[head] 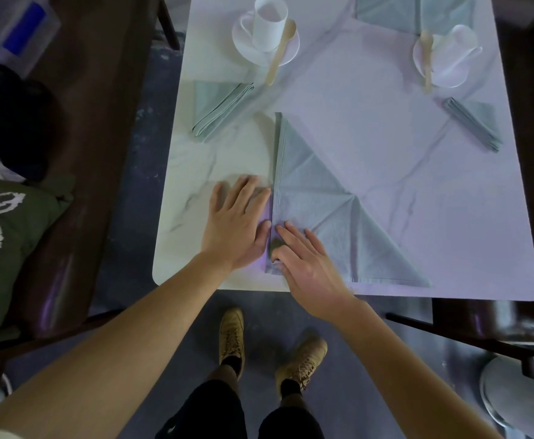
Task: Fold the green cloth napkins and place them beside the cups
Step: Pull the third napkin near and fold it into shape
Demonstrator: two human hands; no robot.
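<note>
A pale green napkin [325, 210] lies on the white table [449, 217] near its front edge, folded into a large triangle with a straight left edge. My left hand [237, 220] lies flat on the table just left of that edge, fingers straight. My right hand [306, 261] presses flat on the napkin's lower left corner. A small folded napkin [218, 107] lies below the left cup [268, 25] on its saucer. Another folded napkin [477, 123] lies below the right cup [455, 49]. A further green napkin [414, 11] lies at the table's far edge.
A wooden spoon [279, 52] rests on the left saucer, another spoon [427, 58] on the right one. A dark chair with a green cushion [9, 245] stands to the left. Another chair [493, 331] stands at the right. My feet [272, 346] are below the table's front edge.
</note>
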